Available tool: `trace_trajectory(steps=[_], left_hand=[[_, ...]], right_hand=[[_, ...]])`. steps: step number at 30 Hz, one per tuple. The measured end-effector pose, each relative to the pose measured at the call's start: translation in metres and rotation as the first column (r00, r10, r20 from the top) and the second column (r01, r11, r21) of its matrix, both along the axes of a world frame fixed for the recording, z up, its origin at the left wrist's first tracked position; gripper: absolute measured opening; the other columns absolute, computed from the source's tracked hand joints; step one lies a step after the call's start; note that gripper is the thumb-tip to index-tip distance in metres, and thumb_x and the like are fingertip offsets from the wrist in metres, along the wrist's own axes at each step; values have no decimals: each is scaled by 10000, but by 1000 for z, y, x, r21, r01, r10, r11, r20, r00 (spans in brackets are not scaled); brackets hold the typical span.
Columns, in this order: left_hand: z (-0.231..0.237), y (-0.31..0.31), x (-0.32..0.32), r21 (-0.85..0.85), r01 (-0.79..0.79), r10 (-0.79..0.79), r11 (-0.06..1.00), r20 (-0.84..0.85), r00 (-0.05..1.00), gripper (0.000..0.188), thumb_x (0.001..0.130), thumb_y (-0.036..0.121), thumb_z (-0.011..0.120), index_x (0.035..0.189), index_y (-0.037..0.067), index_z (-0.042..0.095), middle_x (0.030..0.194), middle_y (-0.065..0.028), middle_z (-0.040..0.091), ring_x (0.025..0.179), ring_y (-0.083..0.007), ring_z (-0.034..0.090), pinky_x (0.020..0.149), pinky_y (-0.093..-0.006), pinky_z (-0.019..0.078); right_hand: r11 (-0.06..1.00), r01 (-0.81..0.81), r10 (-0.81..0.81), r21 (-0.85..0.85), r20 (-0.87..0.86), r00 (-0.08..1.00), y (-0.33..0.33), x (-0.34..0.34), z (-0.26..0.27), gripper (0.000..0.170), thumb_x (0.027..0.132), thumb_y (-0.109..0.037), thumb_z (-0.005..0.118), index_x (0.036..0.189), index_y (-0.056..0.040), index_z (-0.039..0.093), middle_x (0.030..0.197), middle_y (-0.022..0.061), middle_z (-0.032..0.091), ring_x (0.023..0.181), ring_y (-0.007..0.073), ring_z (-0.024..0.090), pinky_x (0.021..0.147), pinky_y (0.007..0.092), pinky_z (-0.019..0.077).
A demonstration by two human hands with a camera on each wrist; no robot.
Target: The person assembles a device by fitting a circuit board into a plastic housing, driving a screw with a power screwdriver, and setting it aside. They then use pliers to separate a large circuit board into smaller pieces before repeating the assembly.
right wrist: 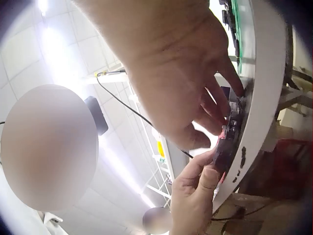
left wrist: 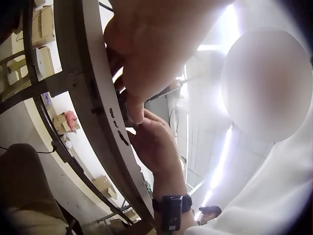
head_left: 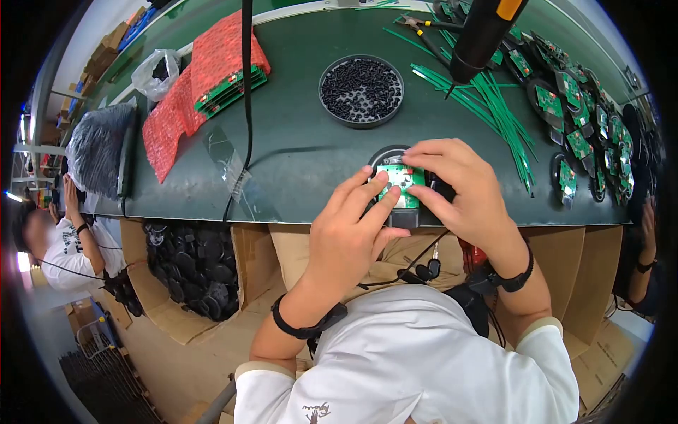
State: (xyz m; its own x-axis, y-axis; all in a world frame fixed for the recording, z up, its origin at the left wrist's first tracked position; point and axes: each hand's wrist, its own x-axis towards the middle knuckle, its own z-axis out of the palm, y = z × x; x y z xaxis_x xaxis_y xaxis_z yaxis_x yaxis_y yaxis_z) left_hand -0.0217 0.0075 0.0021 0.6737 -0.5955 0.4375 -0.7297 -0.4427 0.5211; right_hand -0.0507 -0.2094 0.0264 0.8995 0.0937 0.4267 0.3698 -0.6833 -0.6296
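Note:
At the bench's near edge, a green circuit board (head_left: 400, 177) lies in a round-topped black housing (head_left: 388, 151). My left hand (head_left: 347, 230) has fingertips on the board's left part, its thumb low by the housing; the right wrist view shows this hand (right wrist: 193, 200) pinching the housing's end (right wrist: 223, 155). From the right, my right hand (head_left: 462, 191) holds the unit, fingers at the upper edge and thumb on the board's right side. In the left wrist view, my left hand (left wrist: 146, 49) and right hand (left wrist: 156, 147) meet at the unit, mostly hidden there.
A round dish of small black parts (head_left: 361, 92) sits beyond the hands. A screwdriver (head_left: 484, 35) hangs at upper right above green strips (head_left: 505, 116). Assembled units (head_left: 579, 145) pile up at right; red bubble wrap (head_left: 222, 53) and boards lie left. Boxes flank the lap.

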Motion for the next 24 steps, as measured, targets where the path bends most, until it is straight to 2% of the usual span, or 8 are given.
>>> trace_trajectory(steps=[5, 10, 14, 24], left_hand=[[0, 0, 0, 1, 3, -3, 1000, -15, 1000, 574, 666, 305, 885, 1178, 85, 749, 1263, -119, 689, 1220, -377, 641, 956, -447, 560], [1, 0, 1, -2, 6, -6, 1000, -18, 1000, 592, 645, 289, 903, 1178, 84, 746, 1261, -117, 688, 1219, -371, 644, 957, -449, 560], [0, -1, 0, -10, 6, -6, 1000, -11, 1000, 596, 649, 288, 907, 1186, 86, 746, 1258, -121, 689, 1219, -370, 647, 957, -449, 560], [0, -3, -2, -39, -16, 17, 999, 38, 999, 576, 660, 274, 910, 1172, 64, 750, 1248, -143, 682, 1201, -377, 658, 954, -448, 559]], right_hand=[[998, 59, -60, -19, -46, 997, 5, 0, -11, 315, 772, -86, 823, 1076, -48, 751, 1116, 84, 714, 979, 302, 659, 833, 398, 544], [995, 58, -54, 79, -63, 997, -1, 0, -12, 321, 765, -95, 837, 1069, -45, 749, 1131, 95, 724, 999, 302, 672, 860, 400, 545], [994, 64, -59, 87, -56, 997, -1, -1, -14, 312, 764, -92, 838, 1059, -43, 748, 1139, 100, 726, 999, 306, 675, 866, 399, 545], [998, -4, 7, 55, -57, 998, -5, 1, -7, 278, 785, -95, 826, 1044, -39, 743, 1143, 100, 717, 1018, 320, 663, 870, 400, 542]])
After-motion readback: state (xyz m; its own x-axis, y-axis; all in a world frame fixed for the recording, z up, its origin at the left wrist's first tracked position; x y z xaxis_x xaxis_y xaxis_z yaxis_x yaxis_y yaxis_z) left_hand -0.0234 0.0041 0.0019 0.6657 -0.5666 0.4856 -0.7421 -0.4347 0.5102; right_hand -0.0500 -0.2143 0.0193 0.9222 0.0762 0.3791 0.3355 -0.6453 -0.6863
